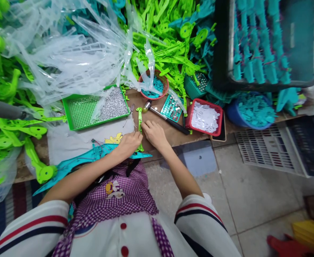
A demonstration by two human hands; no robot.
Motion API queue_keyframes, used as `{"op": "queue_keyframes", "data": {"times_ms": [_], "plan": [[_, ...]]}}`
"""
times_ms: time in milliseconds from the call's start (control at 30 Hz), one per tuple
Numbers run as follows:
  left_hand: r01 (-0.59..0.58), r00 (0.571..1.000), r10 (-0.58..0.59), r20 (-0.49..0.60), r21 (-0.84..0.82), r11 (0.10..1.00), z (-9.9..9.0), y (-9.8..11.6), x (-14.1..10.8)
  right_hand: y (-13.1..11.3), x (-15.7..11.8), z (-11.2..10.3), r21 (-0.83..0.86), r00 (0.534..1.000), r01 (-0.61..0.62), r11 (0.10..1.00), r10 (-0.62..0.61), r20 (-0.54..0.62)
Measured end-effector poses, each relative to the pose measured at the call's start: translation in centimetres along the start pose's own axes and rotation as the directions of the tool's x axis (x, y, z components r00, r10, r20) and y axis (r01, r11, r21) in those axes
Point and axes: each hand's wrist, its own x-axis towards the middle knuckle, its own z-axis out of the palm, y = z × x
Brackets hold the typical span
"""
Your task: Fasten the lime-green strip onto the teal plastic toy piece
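My left hand [130, 143] is closed on the lower part of a narrow green plastic piece [140, 117] that lies upright at the table's front edge. Just right of that piece, my right hand [153, 132] rests with fingers bent and close together; whatever its fingertips hold is too small to make out. Under my left forearm lies a long teal plastic part [86, 157] with thin wires, its pointed tip showing below my left hand. A hammer [167, 119] lies beyond my right hand, and a thin screwdriver [128, 115] lies beyond my left.
A green tray [78, 111] holds small metal pieces. Beside it are a round red basket [166, 84], a teal tray [172, 108] and a red basket [221, 123] of white pieces. Clear and green plastic parts are heaped behind; a black crate [230, 46] and blue bowl [233, 115] stand right.
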Motion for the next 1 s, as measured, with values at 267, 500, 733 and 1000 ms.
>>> {"op": "queue_keyframes", "data": {"times_ms": [267,500,733,1000], "plan": [[0.006,0.999,-0.006,0.043,0.010,1.000,-0.6,0.3,0.0,0.4,-1.0,1.8,0.113,0.995,0.006,0.994,0.006,-0.103],[0.019,0.999,-0.019,0.029,0.015,1.000,-0.5,0.5,0.1,0.5,-1.2,1.6,0.140,0.997,0.011,0.990,0.001,-0.083],[0.126,0.992,-0.126,0.018,-0.051,0.991,-0.3,-0.4,-0.8,0.3,-0.6,-0.4,0.140,0.999,0.005,0.990,0.000,-0.033],[0.199,0.976,-0.212,-0.048,-0.198,0.960,0.9,-0.2,-1.8,-0.2,-0.9,-1.0,0.256,0.997,-0.076,0.964,0.076,0.009]]}}
